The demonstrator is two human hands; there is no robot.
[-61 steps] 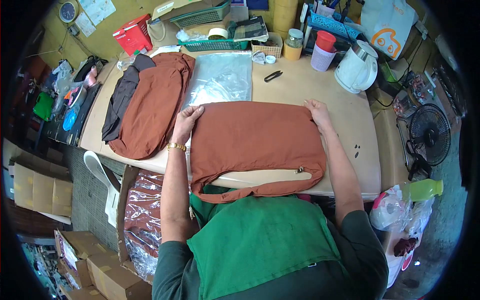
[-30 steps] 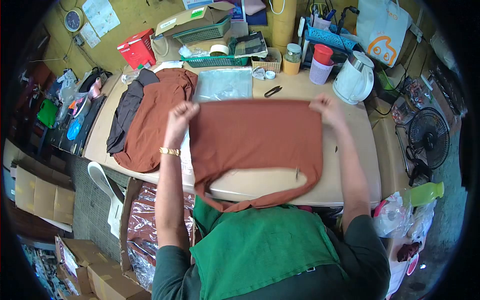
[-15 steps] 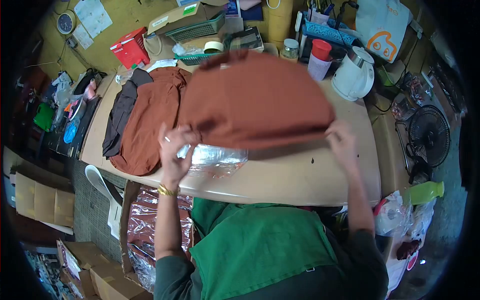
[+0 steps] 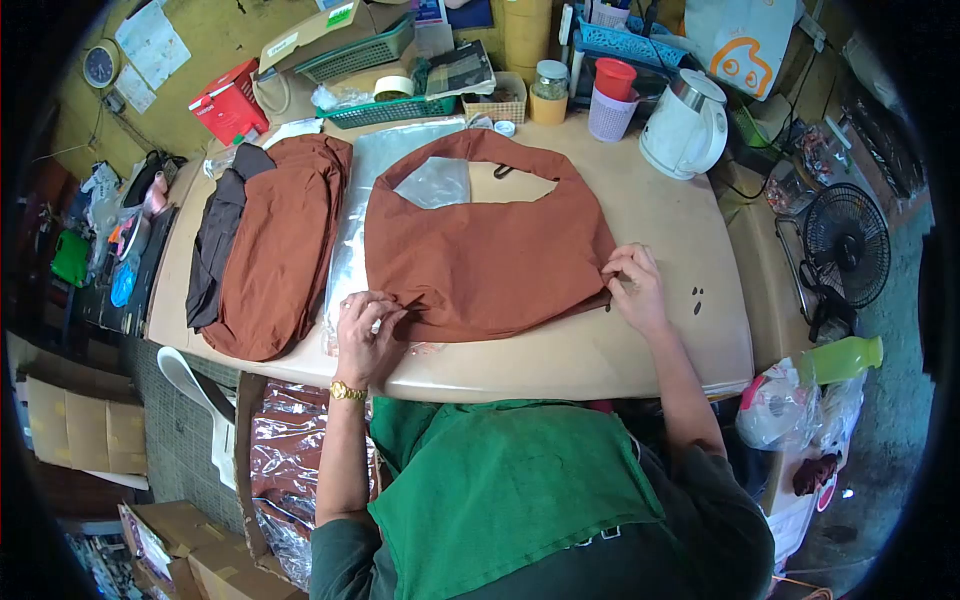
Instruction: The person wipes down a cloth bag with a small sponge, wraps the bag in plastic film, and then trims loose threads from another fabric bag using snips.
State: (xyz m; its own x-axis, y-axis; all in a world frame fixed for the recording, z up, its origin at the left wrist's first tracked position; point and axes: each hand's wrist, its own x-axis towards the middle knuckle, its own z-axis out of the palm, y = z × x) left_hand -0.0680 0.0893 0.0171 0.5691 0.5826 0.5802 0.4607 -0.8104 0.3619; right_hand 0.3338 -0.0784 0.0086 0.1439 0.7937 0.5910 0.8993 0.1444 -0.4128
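Observation:
A rust-brown fabric shoulder bag (image 4: 490, 255) lies spread on the table (image 4: 680, 340), its wide strap looped away from me. My left hand (image 4: 368, 325) pinches the bag's lower left corner. At the right edge, my right hand (image 4: 633, 280) has its fingers closed on the fabric. Partly under the bag lies a clear plastic sleeve (image 4: 350, 215), which also shows through the strap opening. Left of it rests a pile of more rust-brown bags (image 4: 285, 245) beside dark grey-brown fabric (image 4: 212, 255).
Along the back stand a green basket (image 4: 385, 113), a jar (image 4: 549, 92), a lilac cup (image 4: 611, 115) and a white kettle (image 4: 685, 125). An open carton (image 4: 247, 430) with plastic-wrapped brown items sits below the table's front left. A black fan (image 4: 845, 245) is at the right.
The bag has come down from the air and now lies flat, with its strap opening showing. Both hands have lowered with it, still holding its edges.

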